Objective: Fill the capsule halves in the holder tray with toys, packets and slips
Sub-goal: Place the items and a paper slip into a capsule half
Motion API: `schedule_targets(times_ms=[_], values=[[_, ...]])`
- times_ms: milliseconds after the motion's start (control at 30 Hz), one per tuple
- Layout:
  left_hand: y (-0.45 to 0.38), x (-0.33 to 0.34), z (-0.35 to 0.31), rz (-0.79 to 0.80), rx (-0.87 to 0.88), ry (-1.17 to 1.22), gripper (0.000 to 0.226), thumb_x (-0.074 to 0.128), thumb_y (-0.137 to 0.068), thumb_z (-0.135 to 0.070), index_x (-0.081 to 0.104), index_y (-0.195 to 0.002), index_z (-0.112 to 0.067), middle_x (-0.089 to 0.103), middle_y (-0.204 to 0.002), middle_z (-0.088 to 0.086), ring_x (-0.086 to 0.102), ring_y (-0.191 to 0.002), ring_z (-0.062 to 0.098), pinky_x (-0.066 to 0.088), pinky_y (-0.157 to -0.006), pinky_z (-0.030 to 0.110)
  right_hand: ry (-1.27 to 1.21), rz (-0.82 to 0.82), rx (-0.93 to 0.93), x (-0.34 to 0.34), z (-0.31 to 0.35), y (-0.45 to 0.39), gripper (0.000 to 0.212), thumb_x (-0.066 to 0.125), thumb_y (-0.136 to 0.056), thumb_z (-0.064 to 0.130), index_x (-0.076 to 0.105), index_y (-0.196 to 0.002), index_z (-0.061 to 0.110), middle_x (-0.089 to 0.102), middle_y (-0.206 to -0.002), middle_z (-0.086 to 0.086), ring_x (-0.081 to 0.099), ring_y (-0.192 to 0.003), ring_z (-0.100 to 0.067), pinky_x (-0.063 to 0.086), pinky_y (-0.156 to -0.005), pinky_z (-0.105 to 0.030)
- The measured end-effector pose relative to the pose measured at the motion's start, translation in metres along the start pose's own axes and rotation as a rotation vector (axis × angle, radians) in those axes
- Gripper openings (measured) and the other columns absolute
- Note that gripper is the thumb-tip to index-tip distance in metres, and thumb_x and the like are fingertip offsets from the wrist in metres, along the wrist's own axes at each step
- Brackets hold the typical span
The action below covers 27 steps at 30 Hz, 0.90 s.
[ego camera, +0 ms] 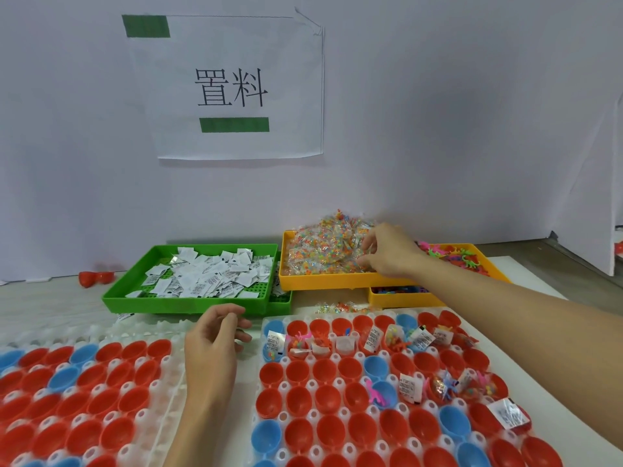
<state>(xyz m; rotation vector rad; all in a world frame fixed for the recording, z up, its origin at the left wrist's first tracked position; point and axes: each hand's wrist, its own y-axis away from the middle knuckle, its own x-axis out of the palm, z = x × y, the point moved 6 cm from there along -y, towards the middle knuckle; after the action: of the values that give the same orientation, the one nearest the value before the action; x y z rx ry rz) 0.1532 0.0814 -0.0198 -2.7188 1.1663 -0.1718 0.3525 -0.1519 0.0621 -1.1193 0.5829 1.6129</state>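
In the holder tray [371, 409] at lower right only some capsule halves [328, 397] hold items, most staying bare, while the right hand [392, 251] seemingly pinches packets [323, 254] and the left hand [215, 335] hovers loosely curled, grasping nothing.

White paper sheet [232, 85] taped to the pale wall, upper middle of the frame: two large black printed characters, "置料". Green tape strips [234, 125] above left and below the characters, unmarked. Small white paper slips [205, 276] in the green plastic tray, middle left: black barcode-like print, too small to read. Same on the slips in the capsule halves, lower right.
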Motion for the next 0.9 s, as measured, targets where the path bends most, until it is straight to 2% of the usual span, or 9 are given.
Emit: schedule_targets(times_ms=[200,333,400,567,633,733,800,900], values=[[0.001,0.0,-0.002,-0.001,0.0,0.0,0.025,0.048,-0.098,0.0,0.069,-0.089,-0.01,0.069,-0.072,0.006,0.06,-0.061,0.016,0.047,-0.062,0.037,-0.179,-0.073,-0.001,-0.006,-0.011,-0.003,0.019,0.081,-0.083,0.02,0.063,-0.089,0.016,0.063,-0.085,0.0,0.061,-0.081,-0.018,0.046,-0.064,-0.025],[0.001,0.001,-0.004,0.0,-0.001,-0.001,0.024,0.048,-0.098,0.0,0.068,-0.089,-0.009,0.069,-0.071,0.005,0.06,-0.061,0.016,0.046,-0.062,0.036,-0.354,-0.163,0.0,-0.022,-0.015,0.013,0.019,0.082,-0.082,0.019,0.064,-0.09,0.017,0.069,-0.083,-0.003,0.066,-0.078,-0.017,0.05,-0.065,-0.024],[0.002,0.001,-0.007,-0.011,0.015,0.0,0.024,0.049,-0.097,0.001,0.068,-0.087,-0.01,0.069,-0.071,0.004,0.061,-0.064,0.016,0.046,-0.062,0.035,-0.452,-0.137,-0.019,-0.029,-0.011,0.027,0.021,0.083,-0.08,0.019,0.066,-0.092,0.017,0.072,-0.078,-0.005,0.07,-0.072,-0.016,0.052,-0.064,-0.023],[0.009,0.008,-0.04,-0.006,0.138,-0.036,0.027,0.053,-0.092,0.005,0.069,-0.082,-0.014,0.069,-0.072,0.003,0.062,-0.068,0.005,0.047,-0.06,0.014,-0.563,0.034,-0.137,-0.036,0.017,0.075,0.018,0.082,-0.08,0.013,0.07,-0.093,0.017,0.075,-0.071,0.002,0.072,-0.064,-0.011,0.054,-0.06,-0.016],[0.012,0.021,-0.059,0.077,0.169,-0.023,0.024,0.054,-0.093,0.004,0.07,-0.086,-0.011,0.07,-0.074,0.006,0.063,-0.066,0.007,0.049,-0.059,0.016,-0.626,0.085,-0.177,-0.035,0.03,0.092,0.018,0.081,-0.08,0.006,0.073,-0.094,0.015,0.076,-0.073,0.0,0.073,-0.065,-0.013,0.054,-0.061,-0.017],[0.025,0.052,-0.083,0.344,0.138,0.037,0.016,0.056,-0.096,-0.006,0.071,-0.094,-0.008,0.072,-0.078,0.008,0.066,-0.064,0.018,0.055,-0.06,0.026,-0.664,0.158,-0.235,-0.033,0.048,0.111,0.02,0.077,-0.084,0.004,0.075,-0.1,0.015,0.077,-0.078,0.0,0.074,-0.071,-0.014,0.056,-0.065,-0.018],[0.037,0.069,-0.092,0.484,0.129,0.028,0.012,0.061,-0.094,-0.013,0.072,-0.093,-0.01,0.071,-0.074,0.008,0.066,-0.062,0.023,0.056,-0.061,0.031,-0.667,0.184,-0.268,-0.032,0.057,0.121,0.02,0.076,-0.085,0.004,0.075,-0.1,0.018,0.078,-0.081,-0.001,0.075,-0.074,-0.015,0.058,-0.07,-0.021],[0.044,0.076,-0.097,0.508,0.153,0.004,0.002,0.071,-0.087,-0.011,0.072,-0.088,-0.009,0.07,-0.067,0.01,0.065,-0.057,0.021,0.055,-0.058,0.026,-0.625,0.164,-0.277,-0.031,0.065,0.129,0.017,0.078,-0.085,0.009,0.074,-0.098,0.019,0.077,-0.078,0.0,0.074,-0.071,-0.012,0.057,-0.067,-0.02]])
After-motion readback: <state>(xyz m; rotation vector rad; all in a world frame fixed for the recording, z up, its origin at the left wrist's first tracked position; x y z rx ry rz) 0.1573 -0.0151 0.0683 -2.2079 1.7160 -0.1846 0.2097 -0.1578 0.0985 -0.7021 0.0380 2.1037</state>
